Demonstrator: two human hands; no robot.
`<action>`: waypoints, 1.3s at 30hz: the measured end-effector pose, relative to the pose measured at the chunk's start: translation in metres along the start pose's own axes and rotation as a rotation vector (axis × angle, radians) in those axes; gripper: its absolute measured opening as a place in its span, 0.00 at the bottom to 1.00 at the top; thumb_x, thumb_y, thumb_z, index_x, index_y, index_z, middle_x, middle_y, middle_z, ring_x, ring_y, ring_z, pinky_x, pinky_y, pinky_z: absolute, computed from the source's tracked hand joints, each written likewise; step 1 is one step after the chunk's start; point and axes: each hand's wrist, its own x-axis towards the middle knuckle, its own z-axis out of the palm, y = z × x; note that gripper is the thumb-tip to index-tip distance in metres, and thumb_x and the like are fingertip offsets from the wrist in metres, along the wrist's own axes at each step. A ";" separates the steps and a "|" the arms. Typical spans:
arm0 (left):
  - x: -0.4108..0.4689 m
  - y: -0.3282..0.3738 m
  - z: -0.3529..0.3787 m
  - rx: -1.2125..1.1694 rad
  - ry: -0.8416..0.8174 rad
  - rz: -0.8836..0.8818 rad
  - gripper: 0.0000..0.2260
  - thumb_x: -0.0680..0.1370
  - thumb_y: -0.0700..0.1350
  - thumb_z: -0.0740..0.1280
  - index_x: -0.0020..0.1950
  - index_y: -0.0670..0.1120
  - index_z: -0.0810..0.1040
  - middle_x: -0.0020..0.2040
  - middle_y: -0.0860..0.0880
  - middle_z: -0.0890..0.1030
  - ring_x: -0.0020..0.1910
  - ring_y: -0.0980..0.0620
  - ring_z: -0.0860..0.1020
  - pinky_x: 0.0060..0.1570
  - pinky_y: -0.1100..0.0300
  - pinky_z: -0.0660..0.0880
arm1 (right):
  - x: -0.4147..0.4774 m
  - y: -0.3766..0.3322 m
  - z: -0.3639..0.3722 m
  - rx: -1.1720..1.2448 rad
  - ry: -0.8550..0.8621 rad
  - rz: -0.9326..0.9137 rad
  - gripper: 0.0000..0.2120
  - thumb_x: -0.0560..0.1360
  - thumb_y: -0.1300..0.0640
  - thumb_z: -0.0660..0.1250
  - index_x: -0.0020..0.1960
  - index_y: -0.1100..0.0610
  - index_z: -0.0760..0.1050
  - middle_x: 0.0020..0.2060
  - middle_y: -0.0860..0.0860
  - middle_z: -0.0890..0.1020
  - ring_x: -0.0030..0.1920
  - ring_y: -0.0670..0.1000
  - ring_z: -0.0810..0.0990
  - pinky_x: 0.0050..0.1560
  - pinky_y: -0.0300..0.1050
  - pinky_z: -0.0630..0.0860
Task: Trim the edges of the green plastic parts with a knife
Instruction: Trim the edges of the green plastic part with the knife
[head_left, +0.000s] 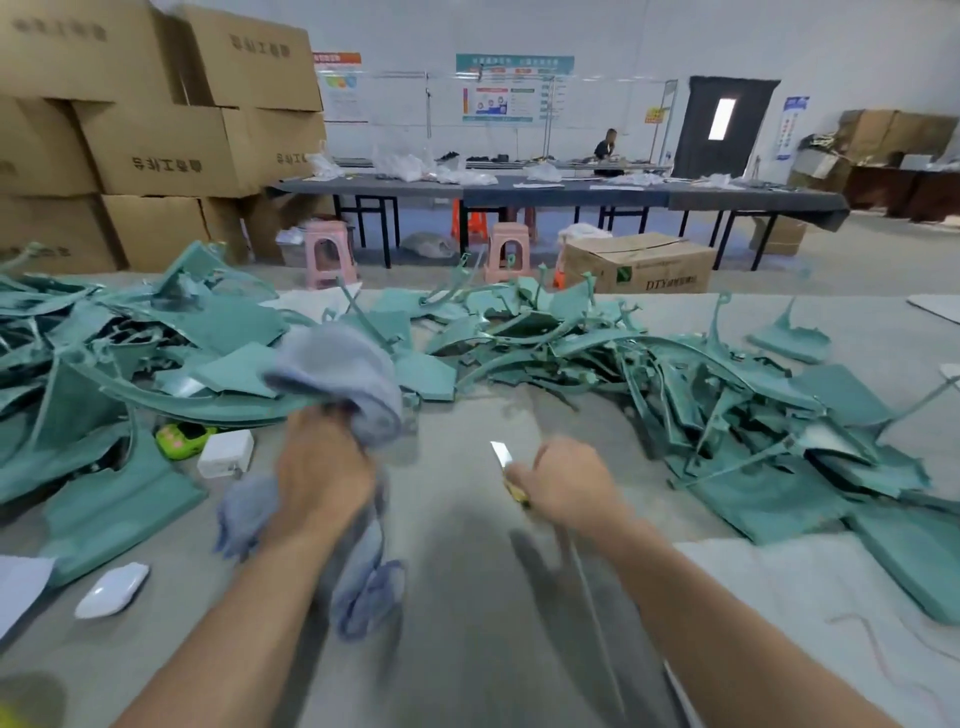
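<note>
— Where are the green plastic parts (737, 415) lying while we are working?

— They are sitting in heaps across the table (467, 597), beyond and to both sides of our hands, and neither hand is touching one.

— What are we gripping?

— Our right hand (563, 483) is curling round the knife (506, 467), blade pointing up and away. Our left hand (322, 478) is clutching a blue-grey cloth (337, 379), bunched above the fist and trailing below the wrist.

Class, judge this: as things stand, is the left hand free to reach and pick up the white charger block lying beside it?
Probably not yet. The white charger block lies close with nothing blocking the way, but the left hand already grips a grey-blue cloth, so its fingers are occupied.
</note>
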 end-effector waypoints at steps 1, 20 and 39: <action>-0.009 -0.003 0.015 0.110 -0.180 0.118 0.15 0.71 0.44 0.70 0.57 0.48 0.79 0.59 0.42 0.81 0.59 0.40 0.78 0.59 0.49 0.74 | 0.002 0.001 0.015 0.009 0.024 0.045 0.19 0.75 0.39 0.66 0.44 0.56 0.74 0.47 0.58 0.82 0.47 0.60 0.81 0.43 0.47 0.71; 0.093 0.135 0.091 -0.359 -0.557 0.173 0.32 0.75 0.47 0.68 0.78 0.50 0.63 0.74 0.47 0.71 0.69 0.45 0.72 0.67 0.48 0.72 | 0.026 0.030 0.019 0.057 0.078 0.162 0.06 0.78 0.48 0.57 0.48 0.47 0.71 0.54 0.48 0.82 0.57 0.57 0.80 0.48 0.48 0.68; 0.104 0.126 -0.004 -0.358 -0.242 0.236 0.05 0.75 0.52 0.72 0.40 0.60 0.82 0.25 0.60 0.78 0.24 0.60 0.74 0.28 0.62 0.64 | 0.031 0.037 0.004 0.089 0.015 0.167 0.05 0.74 0.49 0.60 0.40 0.49 0.67 0.38 0.44 0.76 0.42 0.51 0.73 0.46 0.45 0.67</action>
